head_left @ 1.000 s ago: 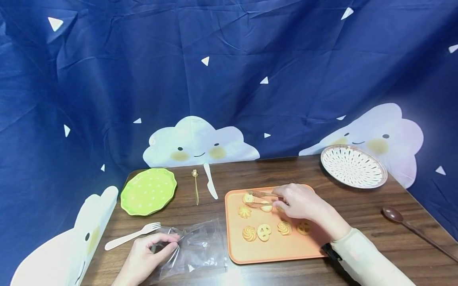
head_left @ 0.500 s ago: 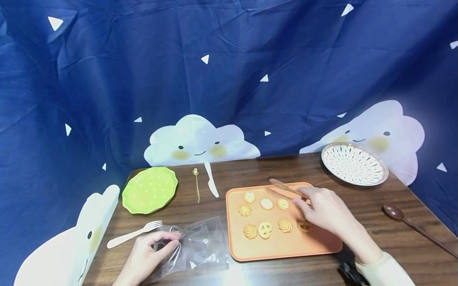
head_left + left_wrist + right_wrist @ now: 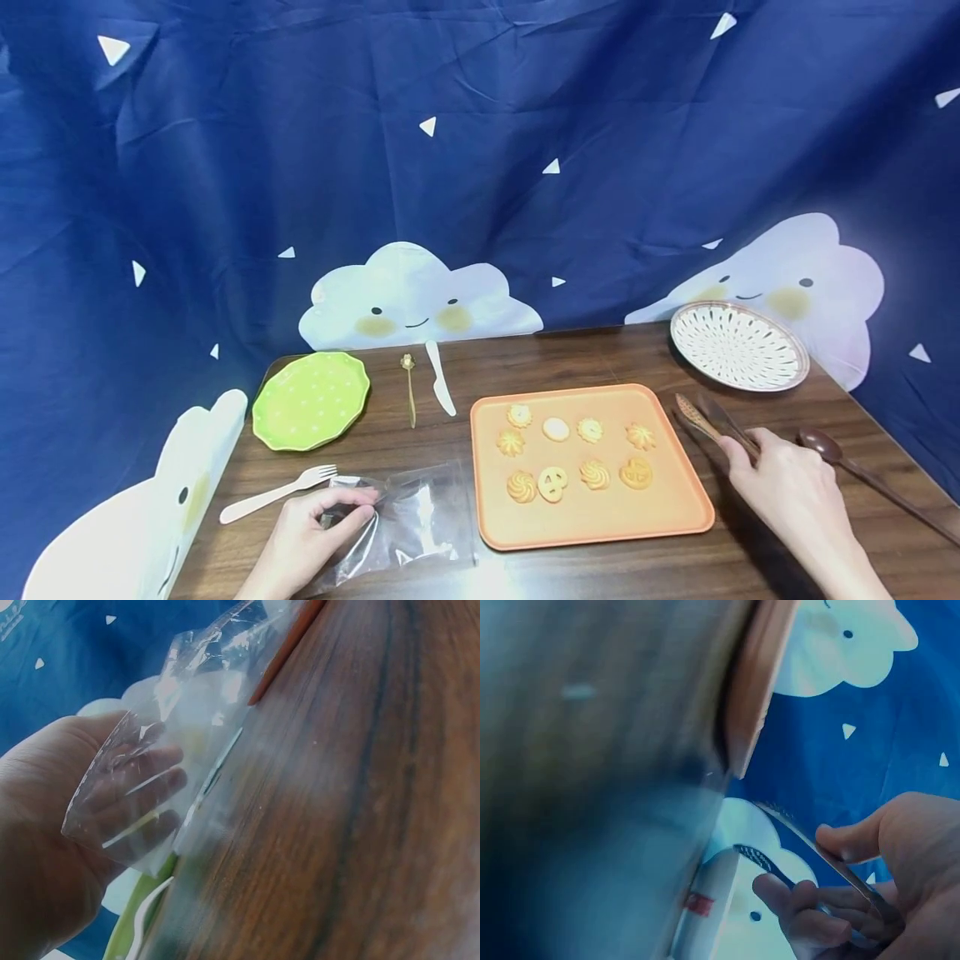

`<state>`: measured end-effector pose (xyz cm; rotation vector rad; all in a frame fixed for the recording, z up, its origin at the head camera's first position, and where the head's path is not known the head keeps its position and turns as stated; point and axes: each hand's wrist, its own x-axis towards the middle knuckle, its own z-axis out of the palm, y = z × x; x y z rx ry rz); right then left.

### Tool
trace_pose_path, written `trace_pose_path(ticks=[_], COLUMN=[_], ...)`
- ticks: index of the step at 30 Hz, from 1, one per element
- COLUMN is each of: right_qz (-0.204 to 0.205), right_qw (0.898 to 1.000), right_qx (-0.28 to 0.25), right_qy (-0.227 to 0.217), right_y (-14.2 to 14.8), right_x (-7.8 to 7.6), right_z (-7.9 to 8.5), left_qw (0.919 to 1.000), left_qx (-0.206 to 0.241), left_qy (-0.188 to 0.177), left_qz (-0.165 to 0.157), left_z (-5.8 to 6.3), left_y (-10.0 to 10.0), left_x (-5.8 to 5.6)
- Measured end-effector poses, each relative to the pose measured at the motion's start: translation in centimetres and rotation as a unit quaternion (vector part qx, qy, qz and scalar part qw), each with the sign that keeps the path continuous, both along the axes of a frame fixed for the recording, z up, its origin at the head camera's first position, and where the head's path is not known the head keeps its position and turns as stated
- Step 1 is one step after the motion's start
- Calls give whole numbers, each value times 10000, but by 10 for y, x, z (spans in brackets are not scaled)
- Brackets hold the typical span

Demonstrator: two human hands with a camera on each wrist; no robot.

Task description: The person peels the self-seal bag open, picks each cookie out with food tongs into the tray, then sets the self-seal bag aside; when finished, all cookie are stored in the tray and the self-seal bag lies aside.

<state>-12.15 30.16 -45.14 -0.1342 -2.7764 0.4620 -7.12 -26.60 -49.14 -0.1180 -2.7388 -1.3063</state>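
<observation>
My left hand (image 3: 315, 525) pinches the edge of a clear plastic bag (image 3: 423, 517) lying on the table; in the left wrist view the see-through bag (image 3: 202, 697) spreads in front of the fingers. My right hand (image 3: 795, 483) is right of the orange tray and holds wooden tongs (image 3: 697, 417), tips apart. Close up in the right wrist view, the thumb lies along one arm of the tongs (image 3: 810, 844) and the fingers along the other, with nothing between the tips. Several cookies (image 3: 595, 475) sit in two rough rows on the orange tray (image 3: 600, 529).
Left of the bag lies a pale fork (image 3: 279, 494), with a green plate (image 3: 311, 402) behind it. A thin gold spoon (image 3: 411, 396) and a white knife (image 3: 441, 383) lie at the back. A patterned oval plate (image 3: 738, 346) and a brown spoon (image 3: 821, 446) are at the right.
The right hand has carried the tongs from above the cookies off the tray to the right. All cookies on the tray now show. The left hand keeps its place on the bag.
</observation>
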Motion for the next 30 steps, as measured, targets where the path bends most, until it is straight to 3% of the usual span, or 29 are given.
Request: trace_pose_path(ticks=[5,10,16,24,30], right_qz=[-339,-206,98,174,211], right_qw=[9984,9939,9795,9662,9664], right_qx=[5,89,222,328,265], right_qy=[-463,-1082,-2000,-2551,-2549], right_y=[10,18,24,21,23], right_x=[5,4,1,0,1], right_z=[-4,-6,-8,-7,-5], left_qw=[10000,10000,9999,10000,9997], left_qx=[-37,-46,-57,26,-114], left_qy=[6,77,83,89,197], left_qz=[19,7,0,-19,-47], left_z=[0,-1,-2,-3,-5], left_y=[2,2,1,-2,-2], left_x=[0,0,-1,2,2])
